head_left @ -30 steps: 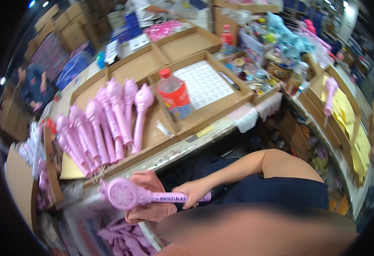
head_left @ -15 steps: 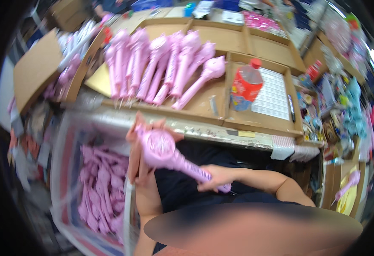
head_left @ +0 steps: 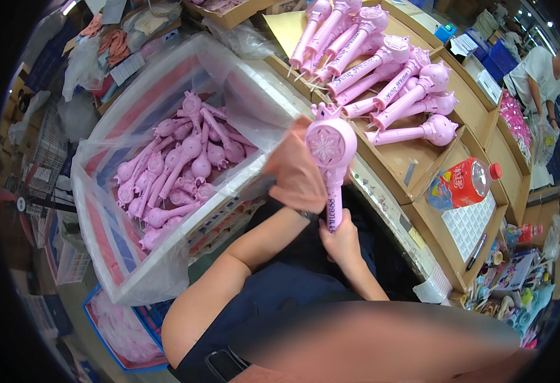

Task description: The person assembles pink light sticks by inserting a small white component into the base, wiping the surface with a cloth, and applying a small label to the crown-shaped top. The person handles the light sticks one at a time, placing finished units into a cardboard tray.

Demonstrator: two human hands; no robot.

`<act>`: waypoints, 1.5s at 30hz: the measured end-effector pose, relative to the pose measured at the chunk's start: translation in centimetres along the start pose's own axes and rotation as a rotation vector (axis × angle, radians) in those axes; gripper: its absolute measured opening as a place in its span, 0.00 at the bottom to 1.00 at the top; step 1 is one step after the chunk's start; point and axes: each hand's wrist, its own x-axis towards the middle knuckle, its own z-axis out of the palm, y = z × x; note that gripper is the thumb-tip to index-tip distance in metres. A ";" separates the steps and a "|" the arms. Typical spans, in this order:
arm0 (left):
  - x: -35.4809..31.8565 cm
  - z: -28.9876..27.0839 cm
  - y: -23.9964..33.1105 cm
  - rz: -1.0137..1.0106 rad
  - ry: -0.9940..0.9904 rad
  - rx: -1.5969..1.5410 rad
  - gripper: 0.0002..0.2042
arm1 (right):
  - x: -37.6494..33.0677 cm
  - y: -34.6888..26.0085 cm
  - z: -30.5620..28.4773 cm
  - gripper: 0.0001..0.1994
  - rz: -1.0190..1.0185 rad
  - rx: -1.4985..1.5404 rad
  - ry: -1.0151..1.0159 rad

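A pink toy wand (head_left: 330,145) with a round, snowflake-patterned head and a small crown stands nearly upright in front of me. My right hand (head_left: 344,241) is wrapped round the lower end of its handle. Beside the wand's head, my left hand (head_left: 307,196) holds a peach-coloured cloth (head_left: 289,163). Motion smears this cloth, and it covers most of my left fingers. Many similar wands lie heaped in a plastic-lined white foam box (head_left: 229,210) at the left. More wands (head_left: 382,67) are laid in a row in a cardboard tray (head_left: 400,167) on the bench.
A red-labelled bottle (head_left: 462,184) lies over a printed sheet (head_left: 468,225) in the tray's near compartment, with a black pen (head_left: 476,251) beside it. Small clutter fills the lower right. A blue crate (head_left: 123,338) is on the floor. Another person (head_left: 535,80) stands far right.
My view has swung, so the foam box appears higher and the bench slants to the right. The wand has turned from tilted to nearly upright, and the cloth has moved to its left side.
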 end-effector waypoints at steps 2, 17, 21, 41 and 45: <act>-0.2 0.3 -0.1 -0.103 0.175 -0.049 0.34 | 0.1 0.1 -0.7 0.13 0.047 0.165 -0.145; -3.5 -4.0 -2.7 -0.057 -0.288 0.770 0.23 | -1.2 1.6 -1.4 0.19 0.341 1.356 -0.816; -2.0 -2.5 -1.4 -0.382 -0.112 -0.370 0.40 | -0.8 1.9 -2.0 0.15 0.144 0.393 -0.283; 0.2 -2.6 2.5 0.022 -0.556 0.584 0.32 | -5.2 2.4 -8.3 0.17 0.286 0.177 -0.593; 0.4 -2.4 3.2 -0.126 -0.549 0.291 0.38 | -5.2 2.6 -8.0 0.18 0.162 0.024 -0.488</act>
